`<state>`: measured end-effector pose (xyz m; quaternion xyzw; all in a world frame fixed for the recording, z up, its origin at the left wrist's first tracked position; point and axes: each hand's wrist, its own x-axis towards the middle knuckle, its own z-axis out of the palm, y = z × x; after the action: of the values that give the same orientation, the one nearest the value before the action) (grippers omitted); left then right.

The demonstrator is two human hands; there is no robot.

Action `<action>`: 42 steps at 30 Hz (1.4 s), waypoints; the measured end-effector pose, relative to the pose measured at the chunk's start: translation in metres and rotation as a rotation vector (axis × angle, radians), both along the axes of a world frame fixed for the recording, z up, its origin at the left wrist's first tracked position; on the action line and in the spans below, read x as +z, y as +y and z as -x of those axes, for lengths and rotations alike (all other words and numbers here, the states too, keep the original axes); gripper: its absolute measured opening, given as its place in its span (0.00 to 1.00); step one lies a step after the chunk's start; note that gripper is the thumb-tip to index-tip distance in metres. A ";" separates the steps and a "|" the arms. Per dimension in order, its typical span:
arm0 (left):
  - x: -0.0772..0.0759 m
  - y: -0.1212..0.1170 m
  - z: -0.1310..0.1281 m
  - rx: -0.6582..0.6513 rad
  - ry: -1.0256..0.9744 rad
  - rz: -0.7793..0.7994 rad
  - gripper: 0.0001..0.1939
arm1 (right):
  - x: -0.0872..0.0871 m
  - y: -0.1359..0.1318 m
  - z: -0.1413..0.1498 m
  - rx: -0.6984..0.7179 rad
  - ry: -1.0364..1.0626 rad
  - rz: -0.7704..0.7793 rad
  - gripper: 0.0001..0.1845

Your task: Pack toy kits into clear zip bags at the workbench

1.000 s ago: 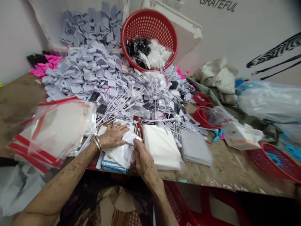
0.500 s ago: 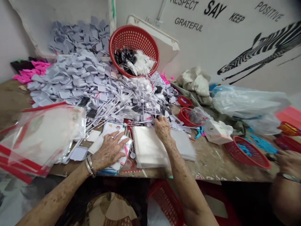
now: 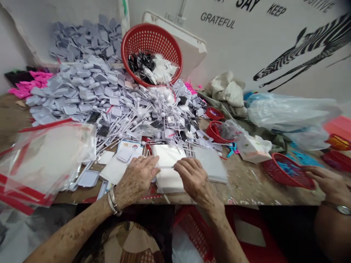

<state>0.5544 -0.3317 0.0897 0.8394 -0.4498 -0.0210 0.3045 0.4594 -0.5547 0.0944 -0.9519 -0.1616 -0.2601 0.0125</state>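
Both my hands are over a stack of clear plastic bags (image 3: pixel 170 182) at the table's front. My right hand (image 3: pixel 194 180) pinches the edge of the top bag between thumb and curled fingers. From the other side, my left hand (image 3: pixel 138 177) has thumb and fingertips closed at the same bag's edge; its exact grip is partly hidden. Left of that hand, a small pale lilac plastic tray (image 3: pixel 124 155) lies on a printed card (image 3: pixel 134 147) and white sheets. Another pale tray (image 3: pixel 89 178) sits nearer the table's left front.
A large heap of pale plastic trays (image 3: pixel 82 87) and sticks spreads behind my hands, with a red basket (image 3: pixel 152 34) on it. Red-edged plastic bags (image 3: pixel 49 157) lie left. At right, another person's hand (image 3: pixel 326 182) touches a red basket (image 3: pixel 276 179) holding blue pieces.
My right hand has drawn back toward me from the heap to the bag stack. My left hand has moved right, off the cards, to the bag. The other person's hand has reached the basket.
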 end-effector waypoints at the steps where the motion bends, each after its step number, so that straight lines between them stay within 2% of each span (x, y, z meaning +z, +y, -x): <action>1: 0.003 -0.002 0.003 -0.073 0.137 -0.007 0.19 | -0.002 0.008 0.005 0.043 -0.001 -0.068 0.15; 4: 0.003 -0.003 0.010 -0.226 0.663 0.030 0.18 | -0.010 0.023 0.012 0.084 -0.072 -0.323 0.15; 5: 0.001 -0.004 0.012 -0.217 0.828 0.063 0.19 | -0.013 0.027 0.013 0.049 -0.108 -0.430 0.16; 7: -0.002 -0.005 0.018 -0.112 1.072 0.181 0.18 | -0.020 0.036 0.017 -0.097 -0.176 -0.687 0.21; 9: -0.004 -0.007 0.024 0.028 1.195 0.346 0.18 | -0.029 0.051 0.022 -0.269 -0.171 -0.959 0.18; 11: -0.005 -0.011 0.030 0.144 1.257 0.526 0.19 | -0.039 0.070 0.028 -0.360 -0.059 -1.189 0.12; 14: -0.006 -0.019 0.039 0.196 1.403 0.715 0.19 | -0.054 0.100 0.034 -0.342 0.139 -1.420 0.14; 17: -0.006 -0.025 0.047 0.196 1.477 0.786 0.18 | -0.063 0.121 0.033 -0.291 0.192 -1.521 0.17; 19: -0.008 -0.027 0.051 0.207 1.405 0.766 0.16 | -0.064 0.125 0.033 -0.298 0.199 -1.507 0.17; 21: -0.010 -0.023 0.053 0.151 1.251 0.643 0.15 | -0.064 0.120 0.038 -0.316 0.217 -1.476 0.16; 23: -0.012 -0.012 0.051 0.058 0.926 0.475 0.14 | -0.063 0.107 0.050 -0.369 0.232 -1.438 0.16; 25: -0.013 0.002 0.047 0.005 0.465 0.285 0.16 | -0.063 0.088 0.067 -0.461 0.212 -1.347 0.15; 27: -0.014 0.015 0.042 0.047 0.061 0.074 0.17 | -0.065 0.067 0.083 -0.527 0.146 -1.194 0.15; 29: -0.016 0.020 0.039 0.126 -0.148 -0.135 0.16 | -0.067 0.051 0.095 -0.499 0.078 -1.002 0.15; 32: -0.022 0.014 0.039 0.186 -0.233 -0.304 0.21 | -0.070 0.038 0.104 -0.402 0.035 -0.734 0.17; 34: -0.026 0.005 0.041 0.201 -0.265 -0.344 0.18 | -0.071 0.036 0.107 -0.387 0.012 -0.610 0.19; 37: -0.030 -0.004 0.043 0.218 -0.311 -0.376 0.10 | -0.071 0.036 0.111 -0.386 0.014 -0.507 0.21; 42: -0.027 -0.004 0.041 0.203 -0.334 -0.403 0.11 | -0.074 0.037 0.110 -0.316 -0.029 -0.360 0.30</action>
<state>0.5130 -0.3356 0.0630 0.9155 -0.3943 0.0592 0.0538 0.3495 -0.5178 0.0203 -0.9439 0.0381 -0.2972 0.1389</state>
